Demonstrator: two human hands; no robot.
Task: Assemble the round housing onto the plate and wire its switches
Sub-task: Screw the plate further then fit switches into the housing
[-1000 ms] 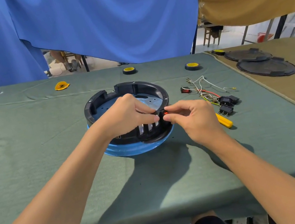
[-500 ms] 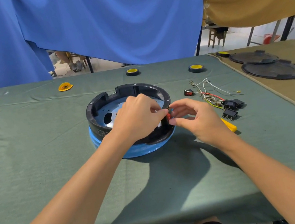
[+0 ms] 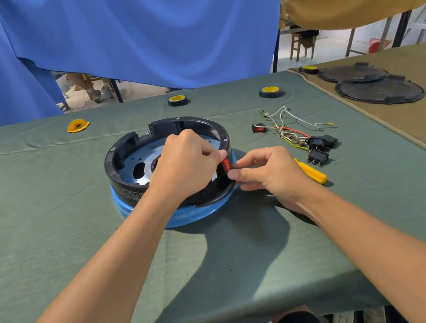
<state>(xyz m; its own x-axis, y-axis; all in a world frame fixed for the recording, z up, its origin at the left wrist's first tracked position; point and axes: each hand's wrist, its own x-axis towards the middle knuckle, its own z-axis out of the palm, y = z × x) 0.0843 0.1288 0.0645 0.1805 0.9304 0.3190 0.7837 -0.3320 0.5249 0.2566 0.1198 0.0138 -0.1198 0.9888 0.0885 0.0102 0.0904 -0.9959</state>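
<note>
Black housing (image 3: 130,150) on blue plate (image 3: 187,215); red switch (image 3: 226,165); green cloth (image 3: 45,219); yellow-handled screwdriver (image 3: 312,172).

The left hand (image 3: 187,166) and right hand (image 3: 268,173) pinch a red switch (image 3: 226,165) at the housing (image 3: 124,155) (blue plate (image 3: 187,216) beneath).

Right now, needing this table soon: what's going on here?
A person is fitting a small red rocker switch into the wall of the round black plastic housing, which sits on the blue metal plate. The left hand holds it from inside, the right hand pinches it from outside. Nearby lie black switches and loose wires.
</note>
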